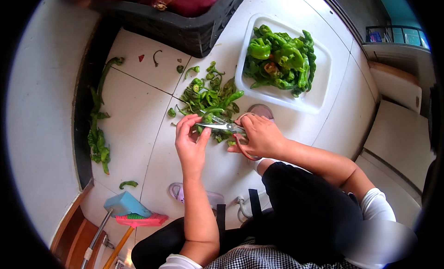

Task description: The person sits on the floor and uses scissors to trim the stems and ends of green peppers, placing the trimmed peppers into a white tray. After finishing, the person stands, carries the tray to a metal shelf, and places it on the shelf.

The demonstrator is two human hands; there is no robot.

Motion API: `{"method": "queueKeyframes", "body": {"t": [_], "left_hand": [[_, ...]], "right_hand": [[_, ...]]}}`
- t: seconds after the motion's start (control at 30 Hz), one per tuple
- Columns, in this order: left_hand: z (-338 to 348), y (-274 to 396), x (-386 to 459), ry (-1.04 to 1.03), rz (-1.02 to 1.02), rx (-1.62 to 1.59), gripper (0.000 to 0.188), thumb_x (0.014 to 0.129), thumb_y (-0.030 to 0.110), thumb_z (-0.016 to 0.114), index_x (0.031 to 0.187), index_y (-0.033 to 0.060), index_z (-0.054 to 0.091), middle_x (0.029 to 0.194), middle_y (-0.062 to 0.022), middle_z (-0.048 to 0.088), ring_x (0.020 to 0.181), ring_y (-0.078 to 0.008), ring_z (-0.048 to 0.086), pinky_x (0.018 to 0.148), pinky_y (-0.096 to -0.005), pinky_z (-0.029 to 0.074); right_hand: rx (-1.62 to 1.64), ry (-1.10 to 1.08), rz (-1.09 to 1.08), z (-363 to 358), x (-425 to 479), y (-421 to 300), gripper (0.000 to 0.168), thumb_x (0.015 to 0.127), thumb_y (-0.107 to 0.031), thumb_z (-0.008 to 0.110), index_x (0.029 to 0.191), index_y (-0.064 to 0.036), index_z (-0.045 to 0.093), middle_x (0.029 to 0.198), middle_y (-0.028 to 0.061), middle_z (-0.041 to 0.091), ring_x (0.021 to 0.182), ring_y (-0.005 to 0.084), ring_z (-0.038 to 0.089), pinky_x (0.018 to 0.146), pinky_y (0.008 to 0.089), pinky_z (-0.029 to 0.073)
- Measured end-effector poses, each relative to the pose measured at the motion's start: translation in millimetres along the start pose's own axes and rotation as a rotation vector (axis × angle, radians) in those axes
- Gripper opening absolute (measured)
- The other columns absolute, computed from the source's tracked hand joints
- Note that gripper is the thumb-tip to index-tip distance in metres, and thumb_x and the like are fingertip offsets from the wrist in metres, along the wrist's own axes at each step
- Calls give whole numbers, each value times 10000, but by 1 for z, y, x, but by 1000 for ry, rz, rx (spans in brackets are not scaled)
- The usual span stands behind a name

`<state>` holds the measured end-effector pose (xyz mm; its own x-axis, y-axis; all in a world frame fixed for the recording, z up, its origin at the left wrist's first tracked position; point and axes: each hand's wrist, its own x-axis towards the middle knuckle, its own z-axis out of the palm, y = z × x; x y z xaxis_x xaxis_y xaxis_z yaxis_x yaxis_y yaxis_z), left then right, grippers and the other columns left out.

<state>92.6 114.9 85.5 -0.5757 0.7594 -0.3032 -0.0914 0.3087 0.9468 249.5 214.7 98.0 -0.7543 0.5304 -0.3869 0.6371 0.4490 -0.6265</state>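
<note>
My left hand (pixel 190 137) holds a green pepper (pixel 207 118) by thumb and fingertips. Around the scissors' (pixel 239 139) red handles my right hand (pixel 265 135) is closed, and the parted metal blades lie at that pepper. Beneath both hands, a heap of cut green pepper stems and scraps (pixel 208 93) covers part of the tiled floor. A longer green pepper (pixel 233 98) lies on the heap. Beyond my right hand, a translucent white plastic tray (pixel 321 92) holds a pile of green peppers (pixel 282 59).
A black plastic crate (pixel 194 29) with red onions (pixel 189 2) stands at the top. More green peppers (pixel 99 140) lie along the left wall. A blue dustpan (pixel 125 203) and a pink broom (pixel 142 219) are at lower left. My slippers (pixel 215 198) rest on the tiles.
</note>
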Motion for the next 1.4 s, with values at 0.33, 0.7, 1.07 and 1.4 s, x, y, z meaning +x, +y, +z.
{"method": "queueKeyframes", "body": {"t": [0.33,0.7,1.07,1.4], "left_hand": [[3,8,-12,49,-239,-78,286,770,-3,583,1031,7,468,898,-49,529,780,-85,494,684,-201,413],[22,-14,-19,-168,-804,-1251,281,886,159,432,1115,-2,449,971,-82,536,728,-135,530,580,-203,479],[31,-8,2,-268,-668,-596,253,879,211,470,1093,80,434,940,-27,523,727,-113,527,628,-250,453],[-172,-73,218,562,452,884,290,769,46,531,1056,89,513,1027,-135,540,933,-264,523,828,-349,390]], "right_hand": [[34,-150,60,7,-7,9,420,770,-449,523,695,-39,580,471,117,522,450,309,545,507,393,460],[1350,-175,216,-9,13,13,499,749,-124,640,1157,24,394,1042,76,535,969,144,496,846,283,397],[544,211,-51,-14,11,16,282,677,-101,684,892,-41,511,712,86,510,598,203,500,544,277,410],[5,825,210,-91,-29,93,272,727,75,586,974,-8,509,997,86,584,590,72,444,526,186,382]]}}
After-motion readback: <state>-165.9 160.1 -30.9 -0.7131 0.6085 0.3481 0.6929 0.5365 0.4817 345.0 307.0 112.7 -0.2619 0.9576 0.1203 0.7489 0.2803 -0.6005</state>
